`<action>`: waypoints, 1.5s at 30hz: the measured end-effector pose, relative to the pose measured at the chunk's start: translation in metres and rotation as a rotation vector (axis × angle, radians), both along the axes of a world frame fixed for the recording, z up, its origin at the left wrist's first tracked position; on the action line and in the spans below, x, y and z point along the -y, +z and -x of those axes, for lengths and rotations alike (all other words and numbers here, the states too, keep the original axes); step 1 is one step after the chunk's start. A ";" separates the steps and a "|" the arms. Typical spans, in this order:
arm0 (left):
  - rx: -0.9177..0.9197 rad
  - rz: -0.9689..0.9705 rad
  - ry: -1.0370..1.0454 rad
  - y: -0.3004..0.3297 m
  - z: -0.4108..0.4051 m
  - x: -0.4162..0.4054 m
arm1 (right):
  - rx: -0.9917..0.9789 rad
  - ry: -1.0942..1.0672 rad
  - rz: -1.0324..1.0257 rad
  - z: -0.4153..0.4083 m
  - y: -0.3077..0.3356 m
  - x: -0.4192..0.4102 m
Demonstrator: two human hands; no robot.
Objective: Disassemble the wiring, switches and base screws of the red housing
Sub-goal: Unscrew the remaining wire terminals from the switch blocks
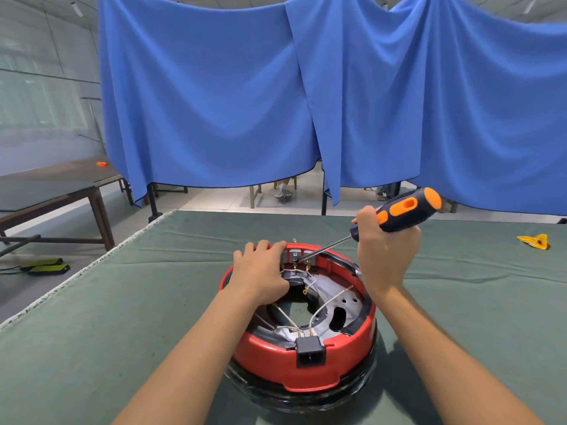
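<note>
The red housing (pixel 302 360) lies upside down near the front of the green counter (pixel 153 302), so its inside with the white wires (pixel 325 302) and the black socket (pixel 309 352) on the near wall is open to the person. I think it is placed so because the screws and switches can be reached only from this side.

The left hand (pixel 260 274) rests on the far left rim, with the fingers curled over the edge beside the grey switch block (pixel 296 256). It seems to hold the housing steady against the push of the tool.

The right hand (pixel 385 240) has its grip clamped around the dark and orange handle of the screwdriver (pixel 399 213). The shaft slants down to the left and its tip meets the switch block, probably at a screw, though the screw itself is too small to see. A yellow object (pixel 535 241) lies well apart on the right.
</note>
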State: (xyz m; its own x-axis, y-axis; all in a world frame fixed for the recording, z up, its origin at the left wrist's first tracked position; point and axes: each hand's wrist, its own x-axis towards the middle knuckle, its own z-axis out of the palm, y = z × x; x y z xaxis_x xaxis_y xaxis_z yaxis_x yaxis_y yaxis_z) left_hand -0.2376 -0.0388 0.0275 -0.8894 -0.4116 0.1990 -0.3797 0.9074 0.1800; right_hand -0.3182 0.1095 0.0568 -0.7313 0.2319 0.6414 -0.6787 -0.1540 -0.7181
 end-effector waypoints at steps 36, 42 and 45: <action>-0.048 -0.030 0.009 0.001 -0.002 -0.003 | -0.045 0.136 0.003 -0.006 -0.021 -0.020; -0.044 -0.008 0.015 0.001 -0.002 -0.002 | -0.126 0.271 -0.095 -0.021 -0.019 -0.021; -0.035 -0.008 0.017 0.001 -0.002 -0.002 | -0.092 0.233 -0.072 -0.017 -0.006 -0.011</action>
State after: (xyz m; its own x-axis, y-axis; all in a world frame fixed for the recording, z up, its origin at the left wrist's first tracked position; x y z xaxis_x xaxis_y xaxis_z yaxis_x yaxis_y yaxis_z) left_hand -0.2353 -0.0366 0.0289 -0.8748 -0.4279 0.2270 -0.3880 0.8996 0.2006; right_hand -0.3016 0.1208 0.0510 -0.6975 0.0150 0.7165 -0.6937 -0.2647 -0.6698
